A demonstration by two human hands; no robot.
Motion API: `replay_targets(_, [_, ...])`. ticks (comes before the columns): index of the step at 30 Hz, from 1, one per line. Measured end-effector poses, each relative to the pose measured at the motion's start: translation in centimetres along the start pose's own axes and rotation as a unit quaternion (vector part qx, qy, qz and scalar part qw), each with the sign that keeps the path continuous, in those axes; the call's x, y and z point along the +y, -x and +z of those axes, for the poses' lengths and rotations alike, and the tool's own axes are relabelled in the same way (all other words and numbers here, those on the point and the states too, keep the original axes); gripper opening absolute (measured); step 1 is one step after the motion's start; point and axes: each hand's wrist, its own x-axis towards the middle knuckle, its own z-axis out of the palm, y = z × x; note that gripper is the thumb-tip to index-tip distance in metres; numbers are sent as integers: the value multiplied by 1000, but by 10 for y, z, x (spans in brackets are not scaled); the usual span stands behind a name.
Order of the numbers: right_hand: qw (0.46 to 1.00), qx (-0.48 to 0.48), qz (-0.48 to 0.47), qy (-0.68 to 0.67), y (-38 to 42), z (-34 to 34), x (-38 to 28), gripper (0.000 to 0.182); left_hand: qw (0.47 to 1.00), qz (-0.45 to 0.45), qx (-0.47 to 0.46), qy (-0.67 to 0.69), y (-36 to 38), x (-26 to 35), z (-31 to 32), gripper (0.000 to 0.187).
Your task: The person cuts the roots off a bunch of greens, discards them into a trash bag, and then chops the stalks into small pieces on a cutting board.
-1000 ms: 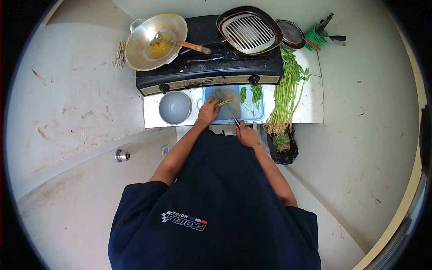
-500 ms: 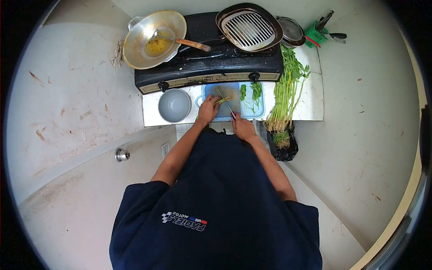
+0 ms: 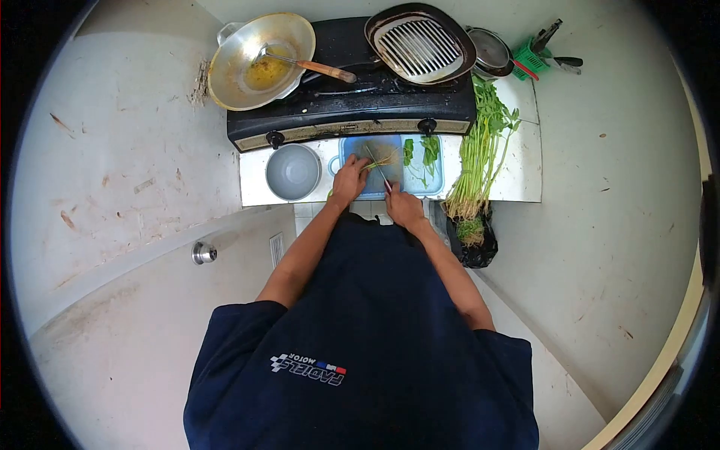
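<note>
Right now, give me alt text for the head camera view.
Seen from above, a person's left hand pins green stems on a blue cutting board while the right hand holds a knife; a wok sits on the stove behind.

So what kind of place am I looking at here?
Most likely a small home kitchen: a gas stove carrying a wok, a blue cutting board with greens beside it.

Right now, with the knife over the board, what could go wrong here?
The left hand pins the stems right beside the knife held by the right hand; a slip could nick the fingers. The cutting board sits near the counter's front edge, so pressure might shift it.
</note>
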Motion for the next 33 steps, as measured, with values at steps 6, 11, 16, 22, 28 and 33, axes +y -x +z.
replay_targets(6, [1000,-21,-2,18,17,-1,10,48,1000,1,18,3,1,-2,5,24])
replay_targets(11, [999,-28,-15,31,19,1,10,52,1000,-7,9,-3,2,6,-2,25])
replay_targets(16, [1000,17,-25,1,0,3,8,49,1000,2,21,3,0,4,2,23])
replay_targets(22, [999,-31,-24,10,13,-4,15,48,1000,-3,30,-7,2,6,4,19])
replay_targets(28, [999,-50,15,1,7,-3,11,49,999,22,38,-27,2,5,5,19])
replay_targets(33, [999,-30,-7,8,6,-1,12,56,998,34,46,-18,3,6,5,17])
